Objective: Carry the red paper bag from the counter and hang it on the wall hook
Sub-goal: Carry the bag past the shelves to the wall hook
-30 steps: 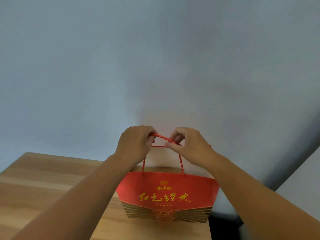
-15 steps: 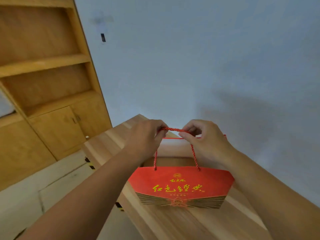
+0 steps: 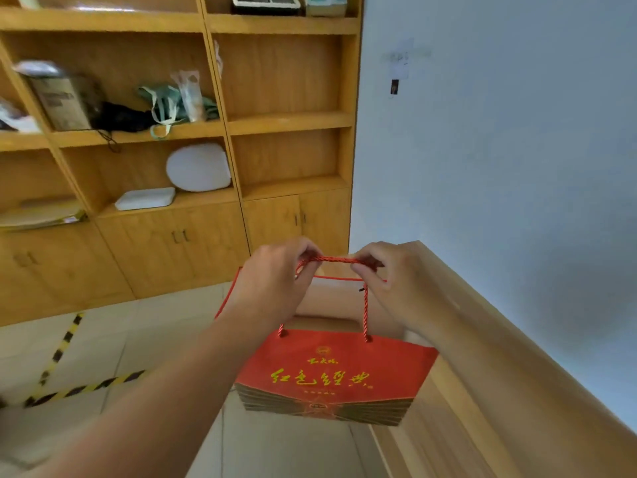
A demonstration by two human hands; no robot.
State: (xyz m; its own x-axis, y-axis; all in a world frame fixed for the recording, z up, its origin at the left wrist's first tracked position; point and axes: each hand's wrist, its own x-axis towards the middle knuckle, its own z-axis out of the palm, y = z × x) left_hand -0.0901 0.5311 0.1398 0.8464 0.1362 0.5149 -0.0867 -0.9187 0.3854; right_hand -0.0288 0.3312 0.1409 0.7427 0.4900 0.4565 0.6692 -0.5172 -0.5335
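The red paper bag (image 3: 339, 372) with gold lettering hangs in the air, off the wooden counter (image 3: 482, 343), over the floor by the counter's left edge. Its twisted red rope handle (image 3: 332, 260) is stretched level between my two hands. My left hand (image 3: 275, 277) pinches the left end of the rope, my right hand (image 3: 396, 281) the right end. High on the pale wall sits a small dark wall hook (image 3: 395, 87) under a clear pad, well above and a little right of the bag.
A wooden shelf unit (image 3: 286, 119) with cupboards fills the left and back; it holds a box, bags and white items. Yellow-black tape (image 3: 86, 388) runs across the tiled floor at lower left. The counter lies along the wall on the right.
The view has swung left, and the shelf unit now fills the left side. The bag has come off the counter and hangs over the floor. Both hands keep their grip on the rope.
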